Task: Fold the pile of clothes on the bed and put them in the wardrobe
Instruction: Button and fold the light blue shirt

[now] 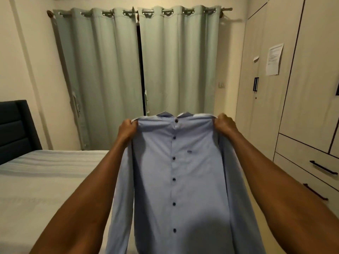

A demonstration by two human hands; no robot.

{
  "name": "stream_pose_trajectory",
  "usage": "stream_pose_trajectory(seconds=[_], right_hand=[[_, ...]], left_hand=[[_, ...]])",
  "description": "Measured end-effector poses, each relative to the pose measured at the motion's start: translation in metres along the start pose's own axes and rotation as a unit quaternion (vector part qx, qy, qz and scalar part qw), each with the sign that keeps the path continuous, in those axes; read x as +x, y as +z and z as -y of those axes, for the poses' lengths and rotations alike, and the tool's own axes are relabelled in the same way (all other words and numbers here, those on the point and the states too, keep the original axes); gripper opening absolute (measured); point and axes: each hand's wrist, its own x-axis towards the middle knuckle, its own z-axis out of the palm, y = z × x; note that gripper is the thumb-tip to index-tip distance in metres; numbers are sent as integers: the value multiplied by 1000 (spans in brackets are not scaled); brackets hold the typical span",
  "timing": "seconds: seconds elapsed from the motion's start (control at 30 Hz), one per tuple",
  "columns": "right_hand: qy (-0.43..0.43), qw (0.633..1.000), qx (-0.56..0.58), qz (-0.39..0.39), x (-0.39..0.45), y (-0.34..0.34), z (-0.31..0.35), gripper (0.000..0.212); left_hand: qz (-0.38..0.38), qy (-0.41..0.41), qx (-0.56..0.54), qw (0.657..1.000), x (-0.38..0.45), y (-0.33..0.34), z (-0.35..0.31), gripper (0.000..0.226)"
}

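Room contents, as we recorded them from left to right: a dark padded headboard (16, 129) stood against the left wall, and beside it the bed (47, 182) lay under a pale sheet with faint stripes. Behind the bed, pale green curtains (102, 76) hung from a rod on metal eyelets, drawn nearly together with a dark gap at the middle. A small wall switch (222, 85) sat just right of the curtains. The wardrobe (300, 99) filled the right side, its doors closed, a printed sheet of paper (274, 59) stuck to one door and dark-handled drawers (310, 167) below. In front of all this, between bed and wardrobe, we held the light blue shirt (183, 180) up in the air, blocking the lower curtain. Our left hand (127, 130) gripped its left shoulder seam with curled fingers; our right hand (226, 125) gripped the other. The shirt hung with its long axis vertical, collar uppermost, dark-buttoned front facing us, sleeves trailing downward along both sides.
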Motion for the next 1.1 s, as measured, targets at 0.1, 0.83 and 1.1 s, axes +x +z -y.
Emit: stream_pose_trajectory(seconds=[0.1,0.83,1.1], right_hand=[[-66,988,91,-102,31,15,7,33],[-98,990,19,-100,-159,21,-112,31],[17,996,-50,72,-361,107,-254,41]], left_hand=[[-57,58,-61,995,25,18,-7,34],[81,95,10,992,-146,0,90,31],[258,78,148,951,-352,10,236,19]])
